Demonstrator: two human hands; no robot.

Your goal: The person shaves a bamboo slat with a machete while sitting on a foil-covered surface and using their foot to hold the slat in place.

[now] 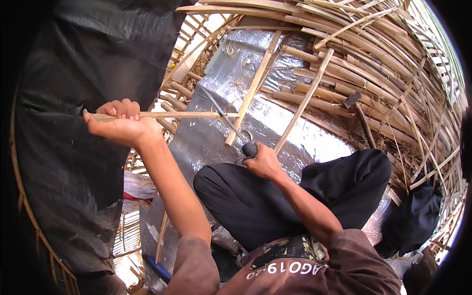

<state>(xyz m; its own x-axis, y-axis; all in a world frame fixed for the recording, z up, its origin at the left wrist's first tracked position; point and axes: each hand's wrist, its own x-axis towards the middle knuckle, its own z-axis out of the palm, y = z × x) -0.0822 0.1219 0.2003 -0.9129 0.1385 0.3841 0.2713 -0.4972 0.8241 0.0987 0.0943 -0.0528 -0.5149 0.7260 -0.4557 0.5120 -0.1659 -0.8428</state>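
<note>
Your left hand [125,124], toward ten o'clock, is curled closed around one end of the strip [182,114], a straight, narrow, pale length of wood that runs from your fist toward three o'clock. Your right hand [267,163], just off the centre toward four o'clock, is closed on the rounded black handle of the knife [250,149]; its slim grey blade points to eleven o'clock and crosses the strip near the far end. Whether the edge bites in, you cannot tell.

At twelve o'clock, beyond your hands, silvery sheeting [216,61] lies smooth and glossy, with two flat-sided slats [255,86] slanting over it. Stacked split poles [339,73] bow round at one o'clock; crinkled black tarp [64,147] hangs at nine.
</note>
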